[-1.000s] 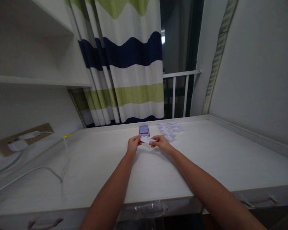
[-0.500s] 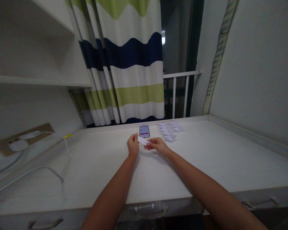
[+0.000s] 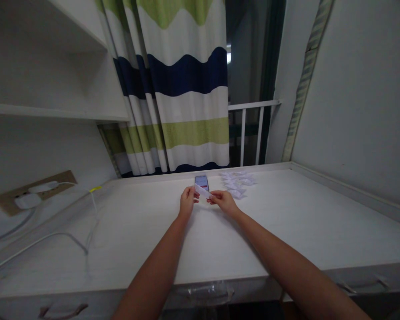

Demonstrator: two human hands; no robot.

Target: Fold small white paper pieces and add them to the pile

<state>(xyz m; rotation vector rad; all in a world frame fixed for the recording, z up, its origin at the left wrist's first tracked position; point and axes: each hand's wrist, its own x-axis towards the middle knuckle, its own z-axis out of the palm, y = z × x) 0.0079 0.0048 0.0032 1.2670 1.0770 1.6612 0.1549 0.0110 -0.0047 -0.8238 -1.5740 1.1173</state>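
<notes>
A narrow folded strip of white paper (image 3: 203,191) spans the gap between my hands, tilted down to the right. My left hand (image 3: 187,201) pinches its left end, fingers closed. At the right end, the fingers of my right hand (image 3: 222,201) grip the paper. Just behind the strip lies a phone (image 3: 202,181) with a lit screen, partly covered by the paper. Several folded white paper pieces (image 3: 236,183) sit in a group behind and right of my right hand.
The white desk (image 3: 126,240) has a raised rim at the back and right. A white cable (image 3: 53,234) runs along the left side from a power strip with plugs (image 3: 28,200). A striped curtain (image 3: 191,106) hangs behind the desk, and a shelf (image 3: 56,111) juts out upper left.
The paper strip has turned slightly, its left end now standing higher in front of the phone. My left hand has shifted a little to the right, and its fingers show more.
</notes>
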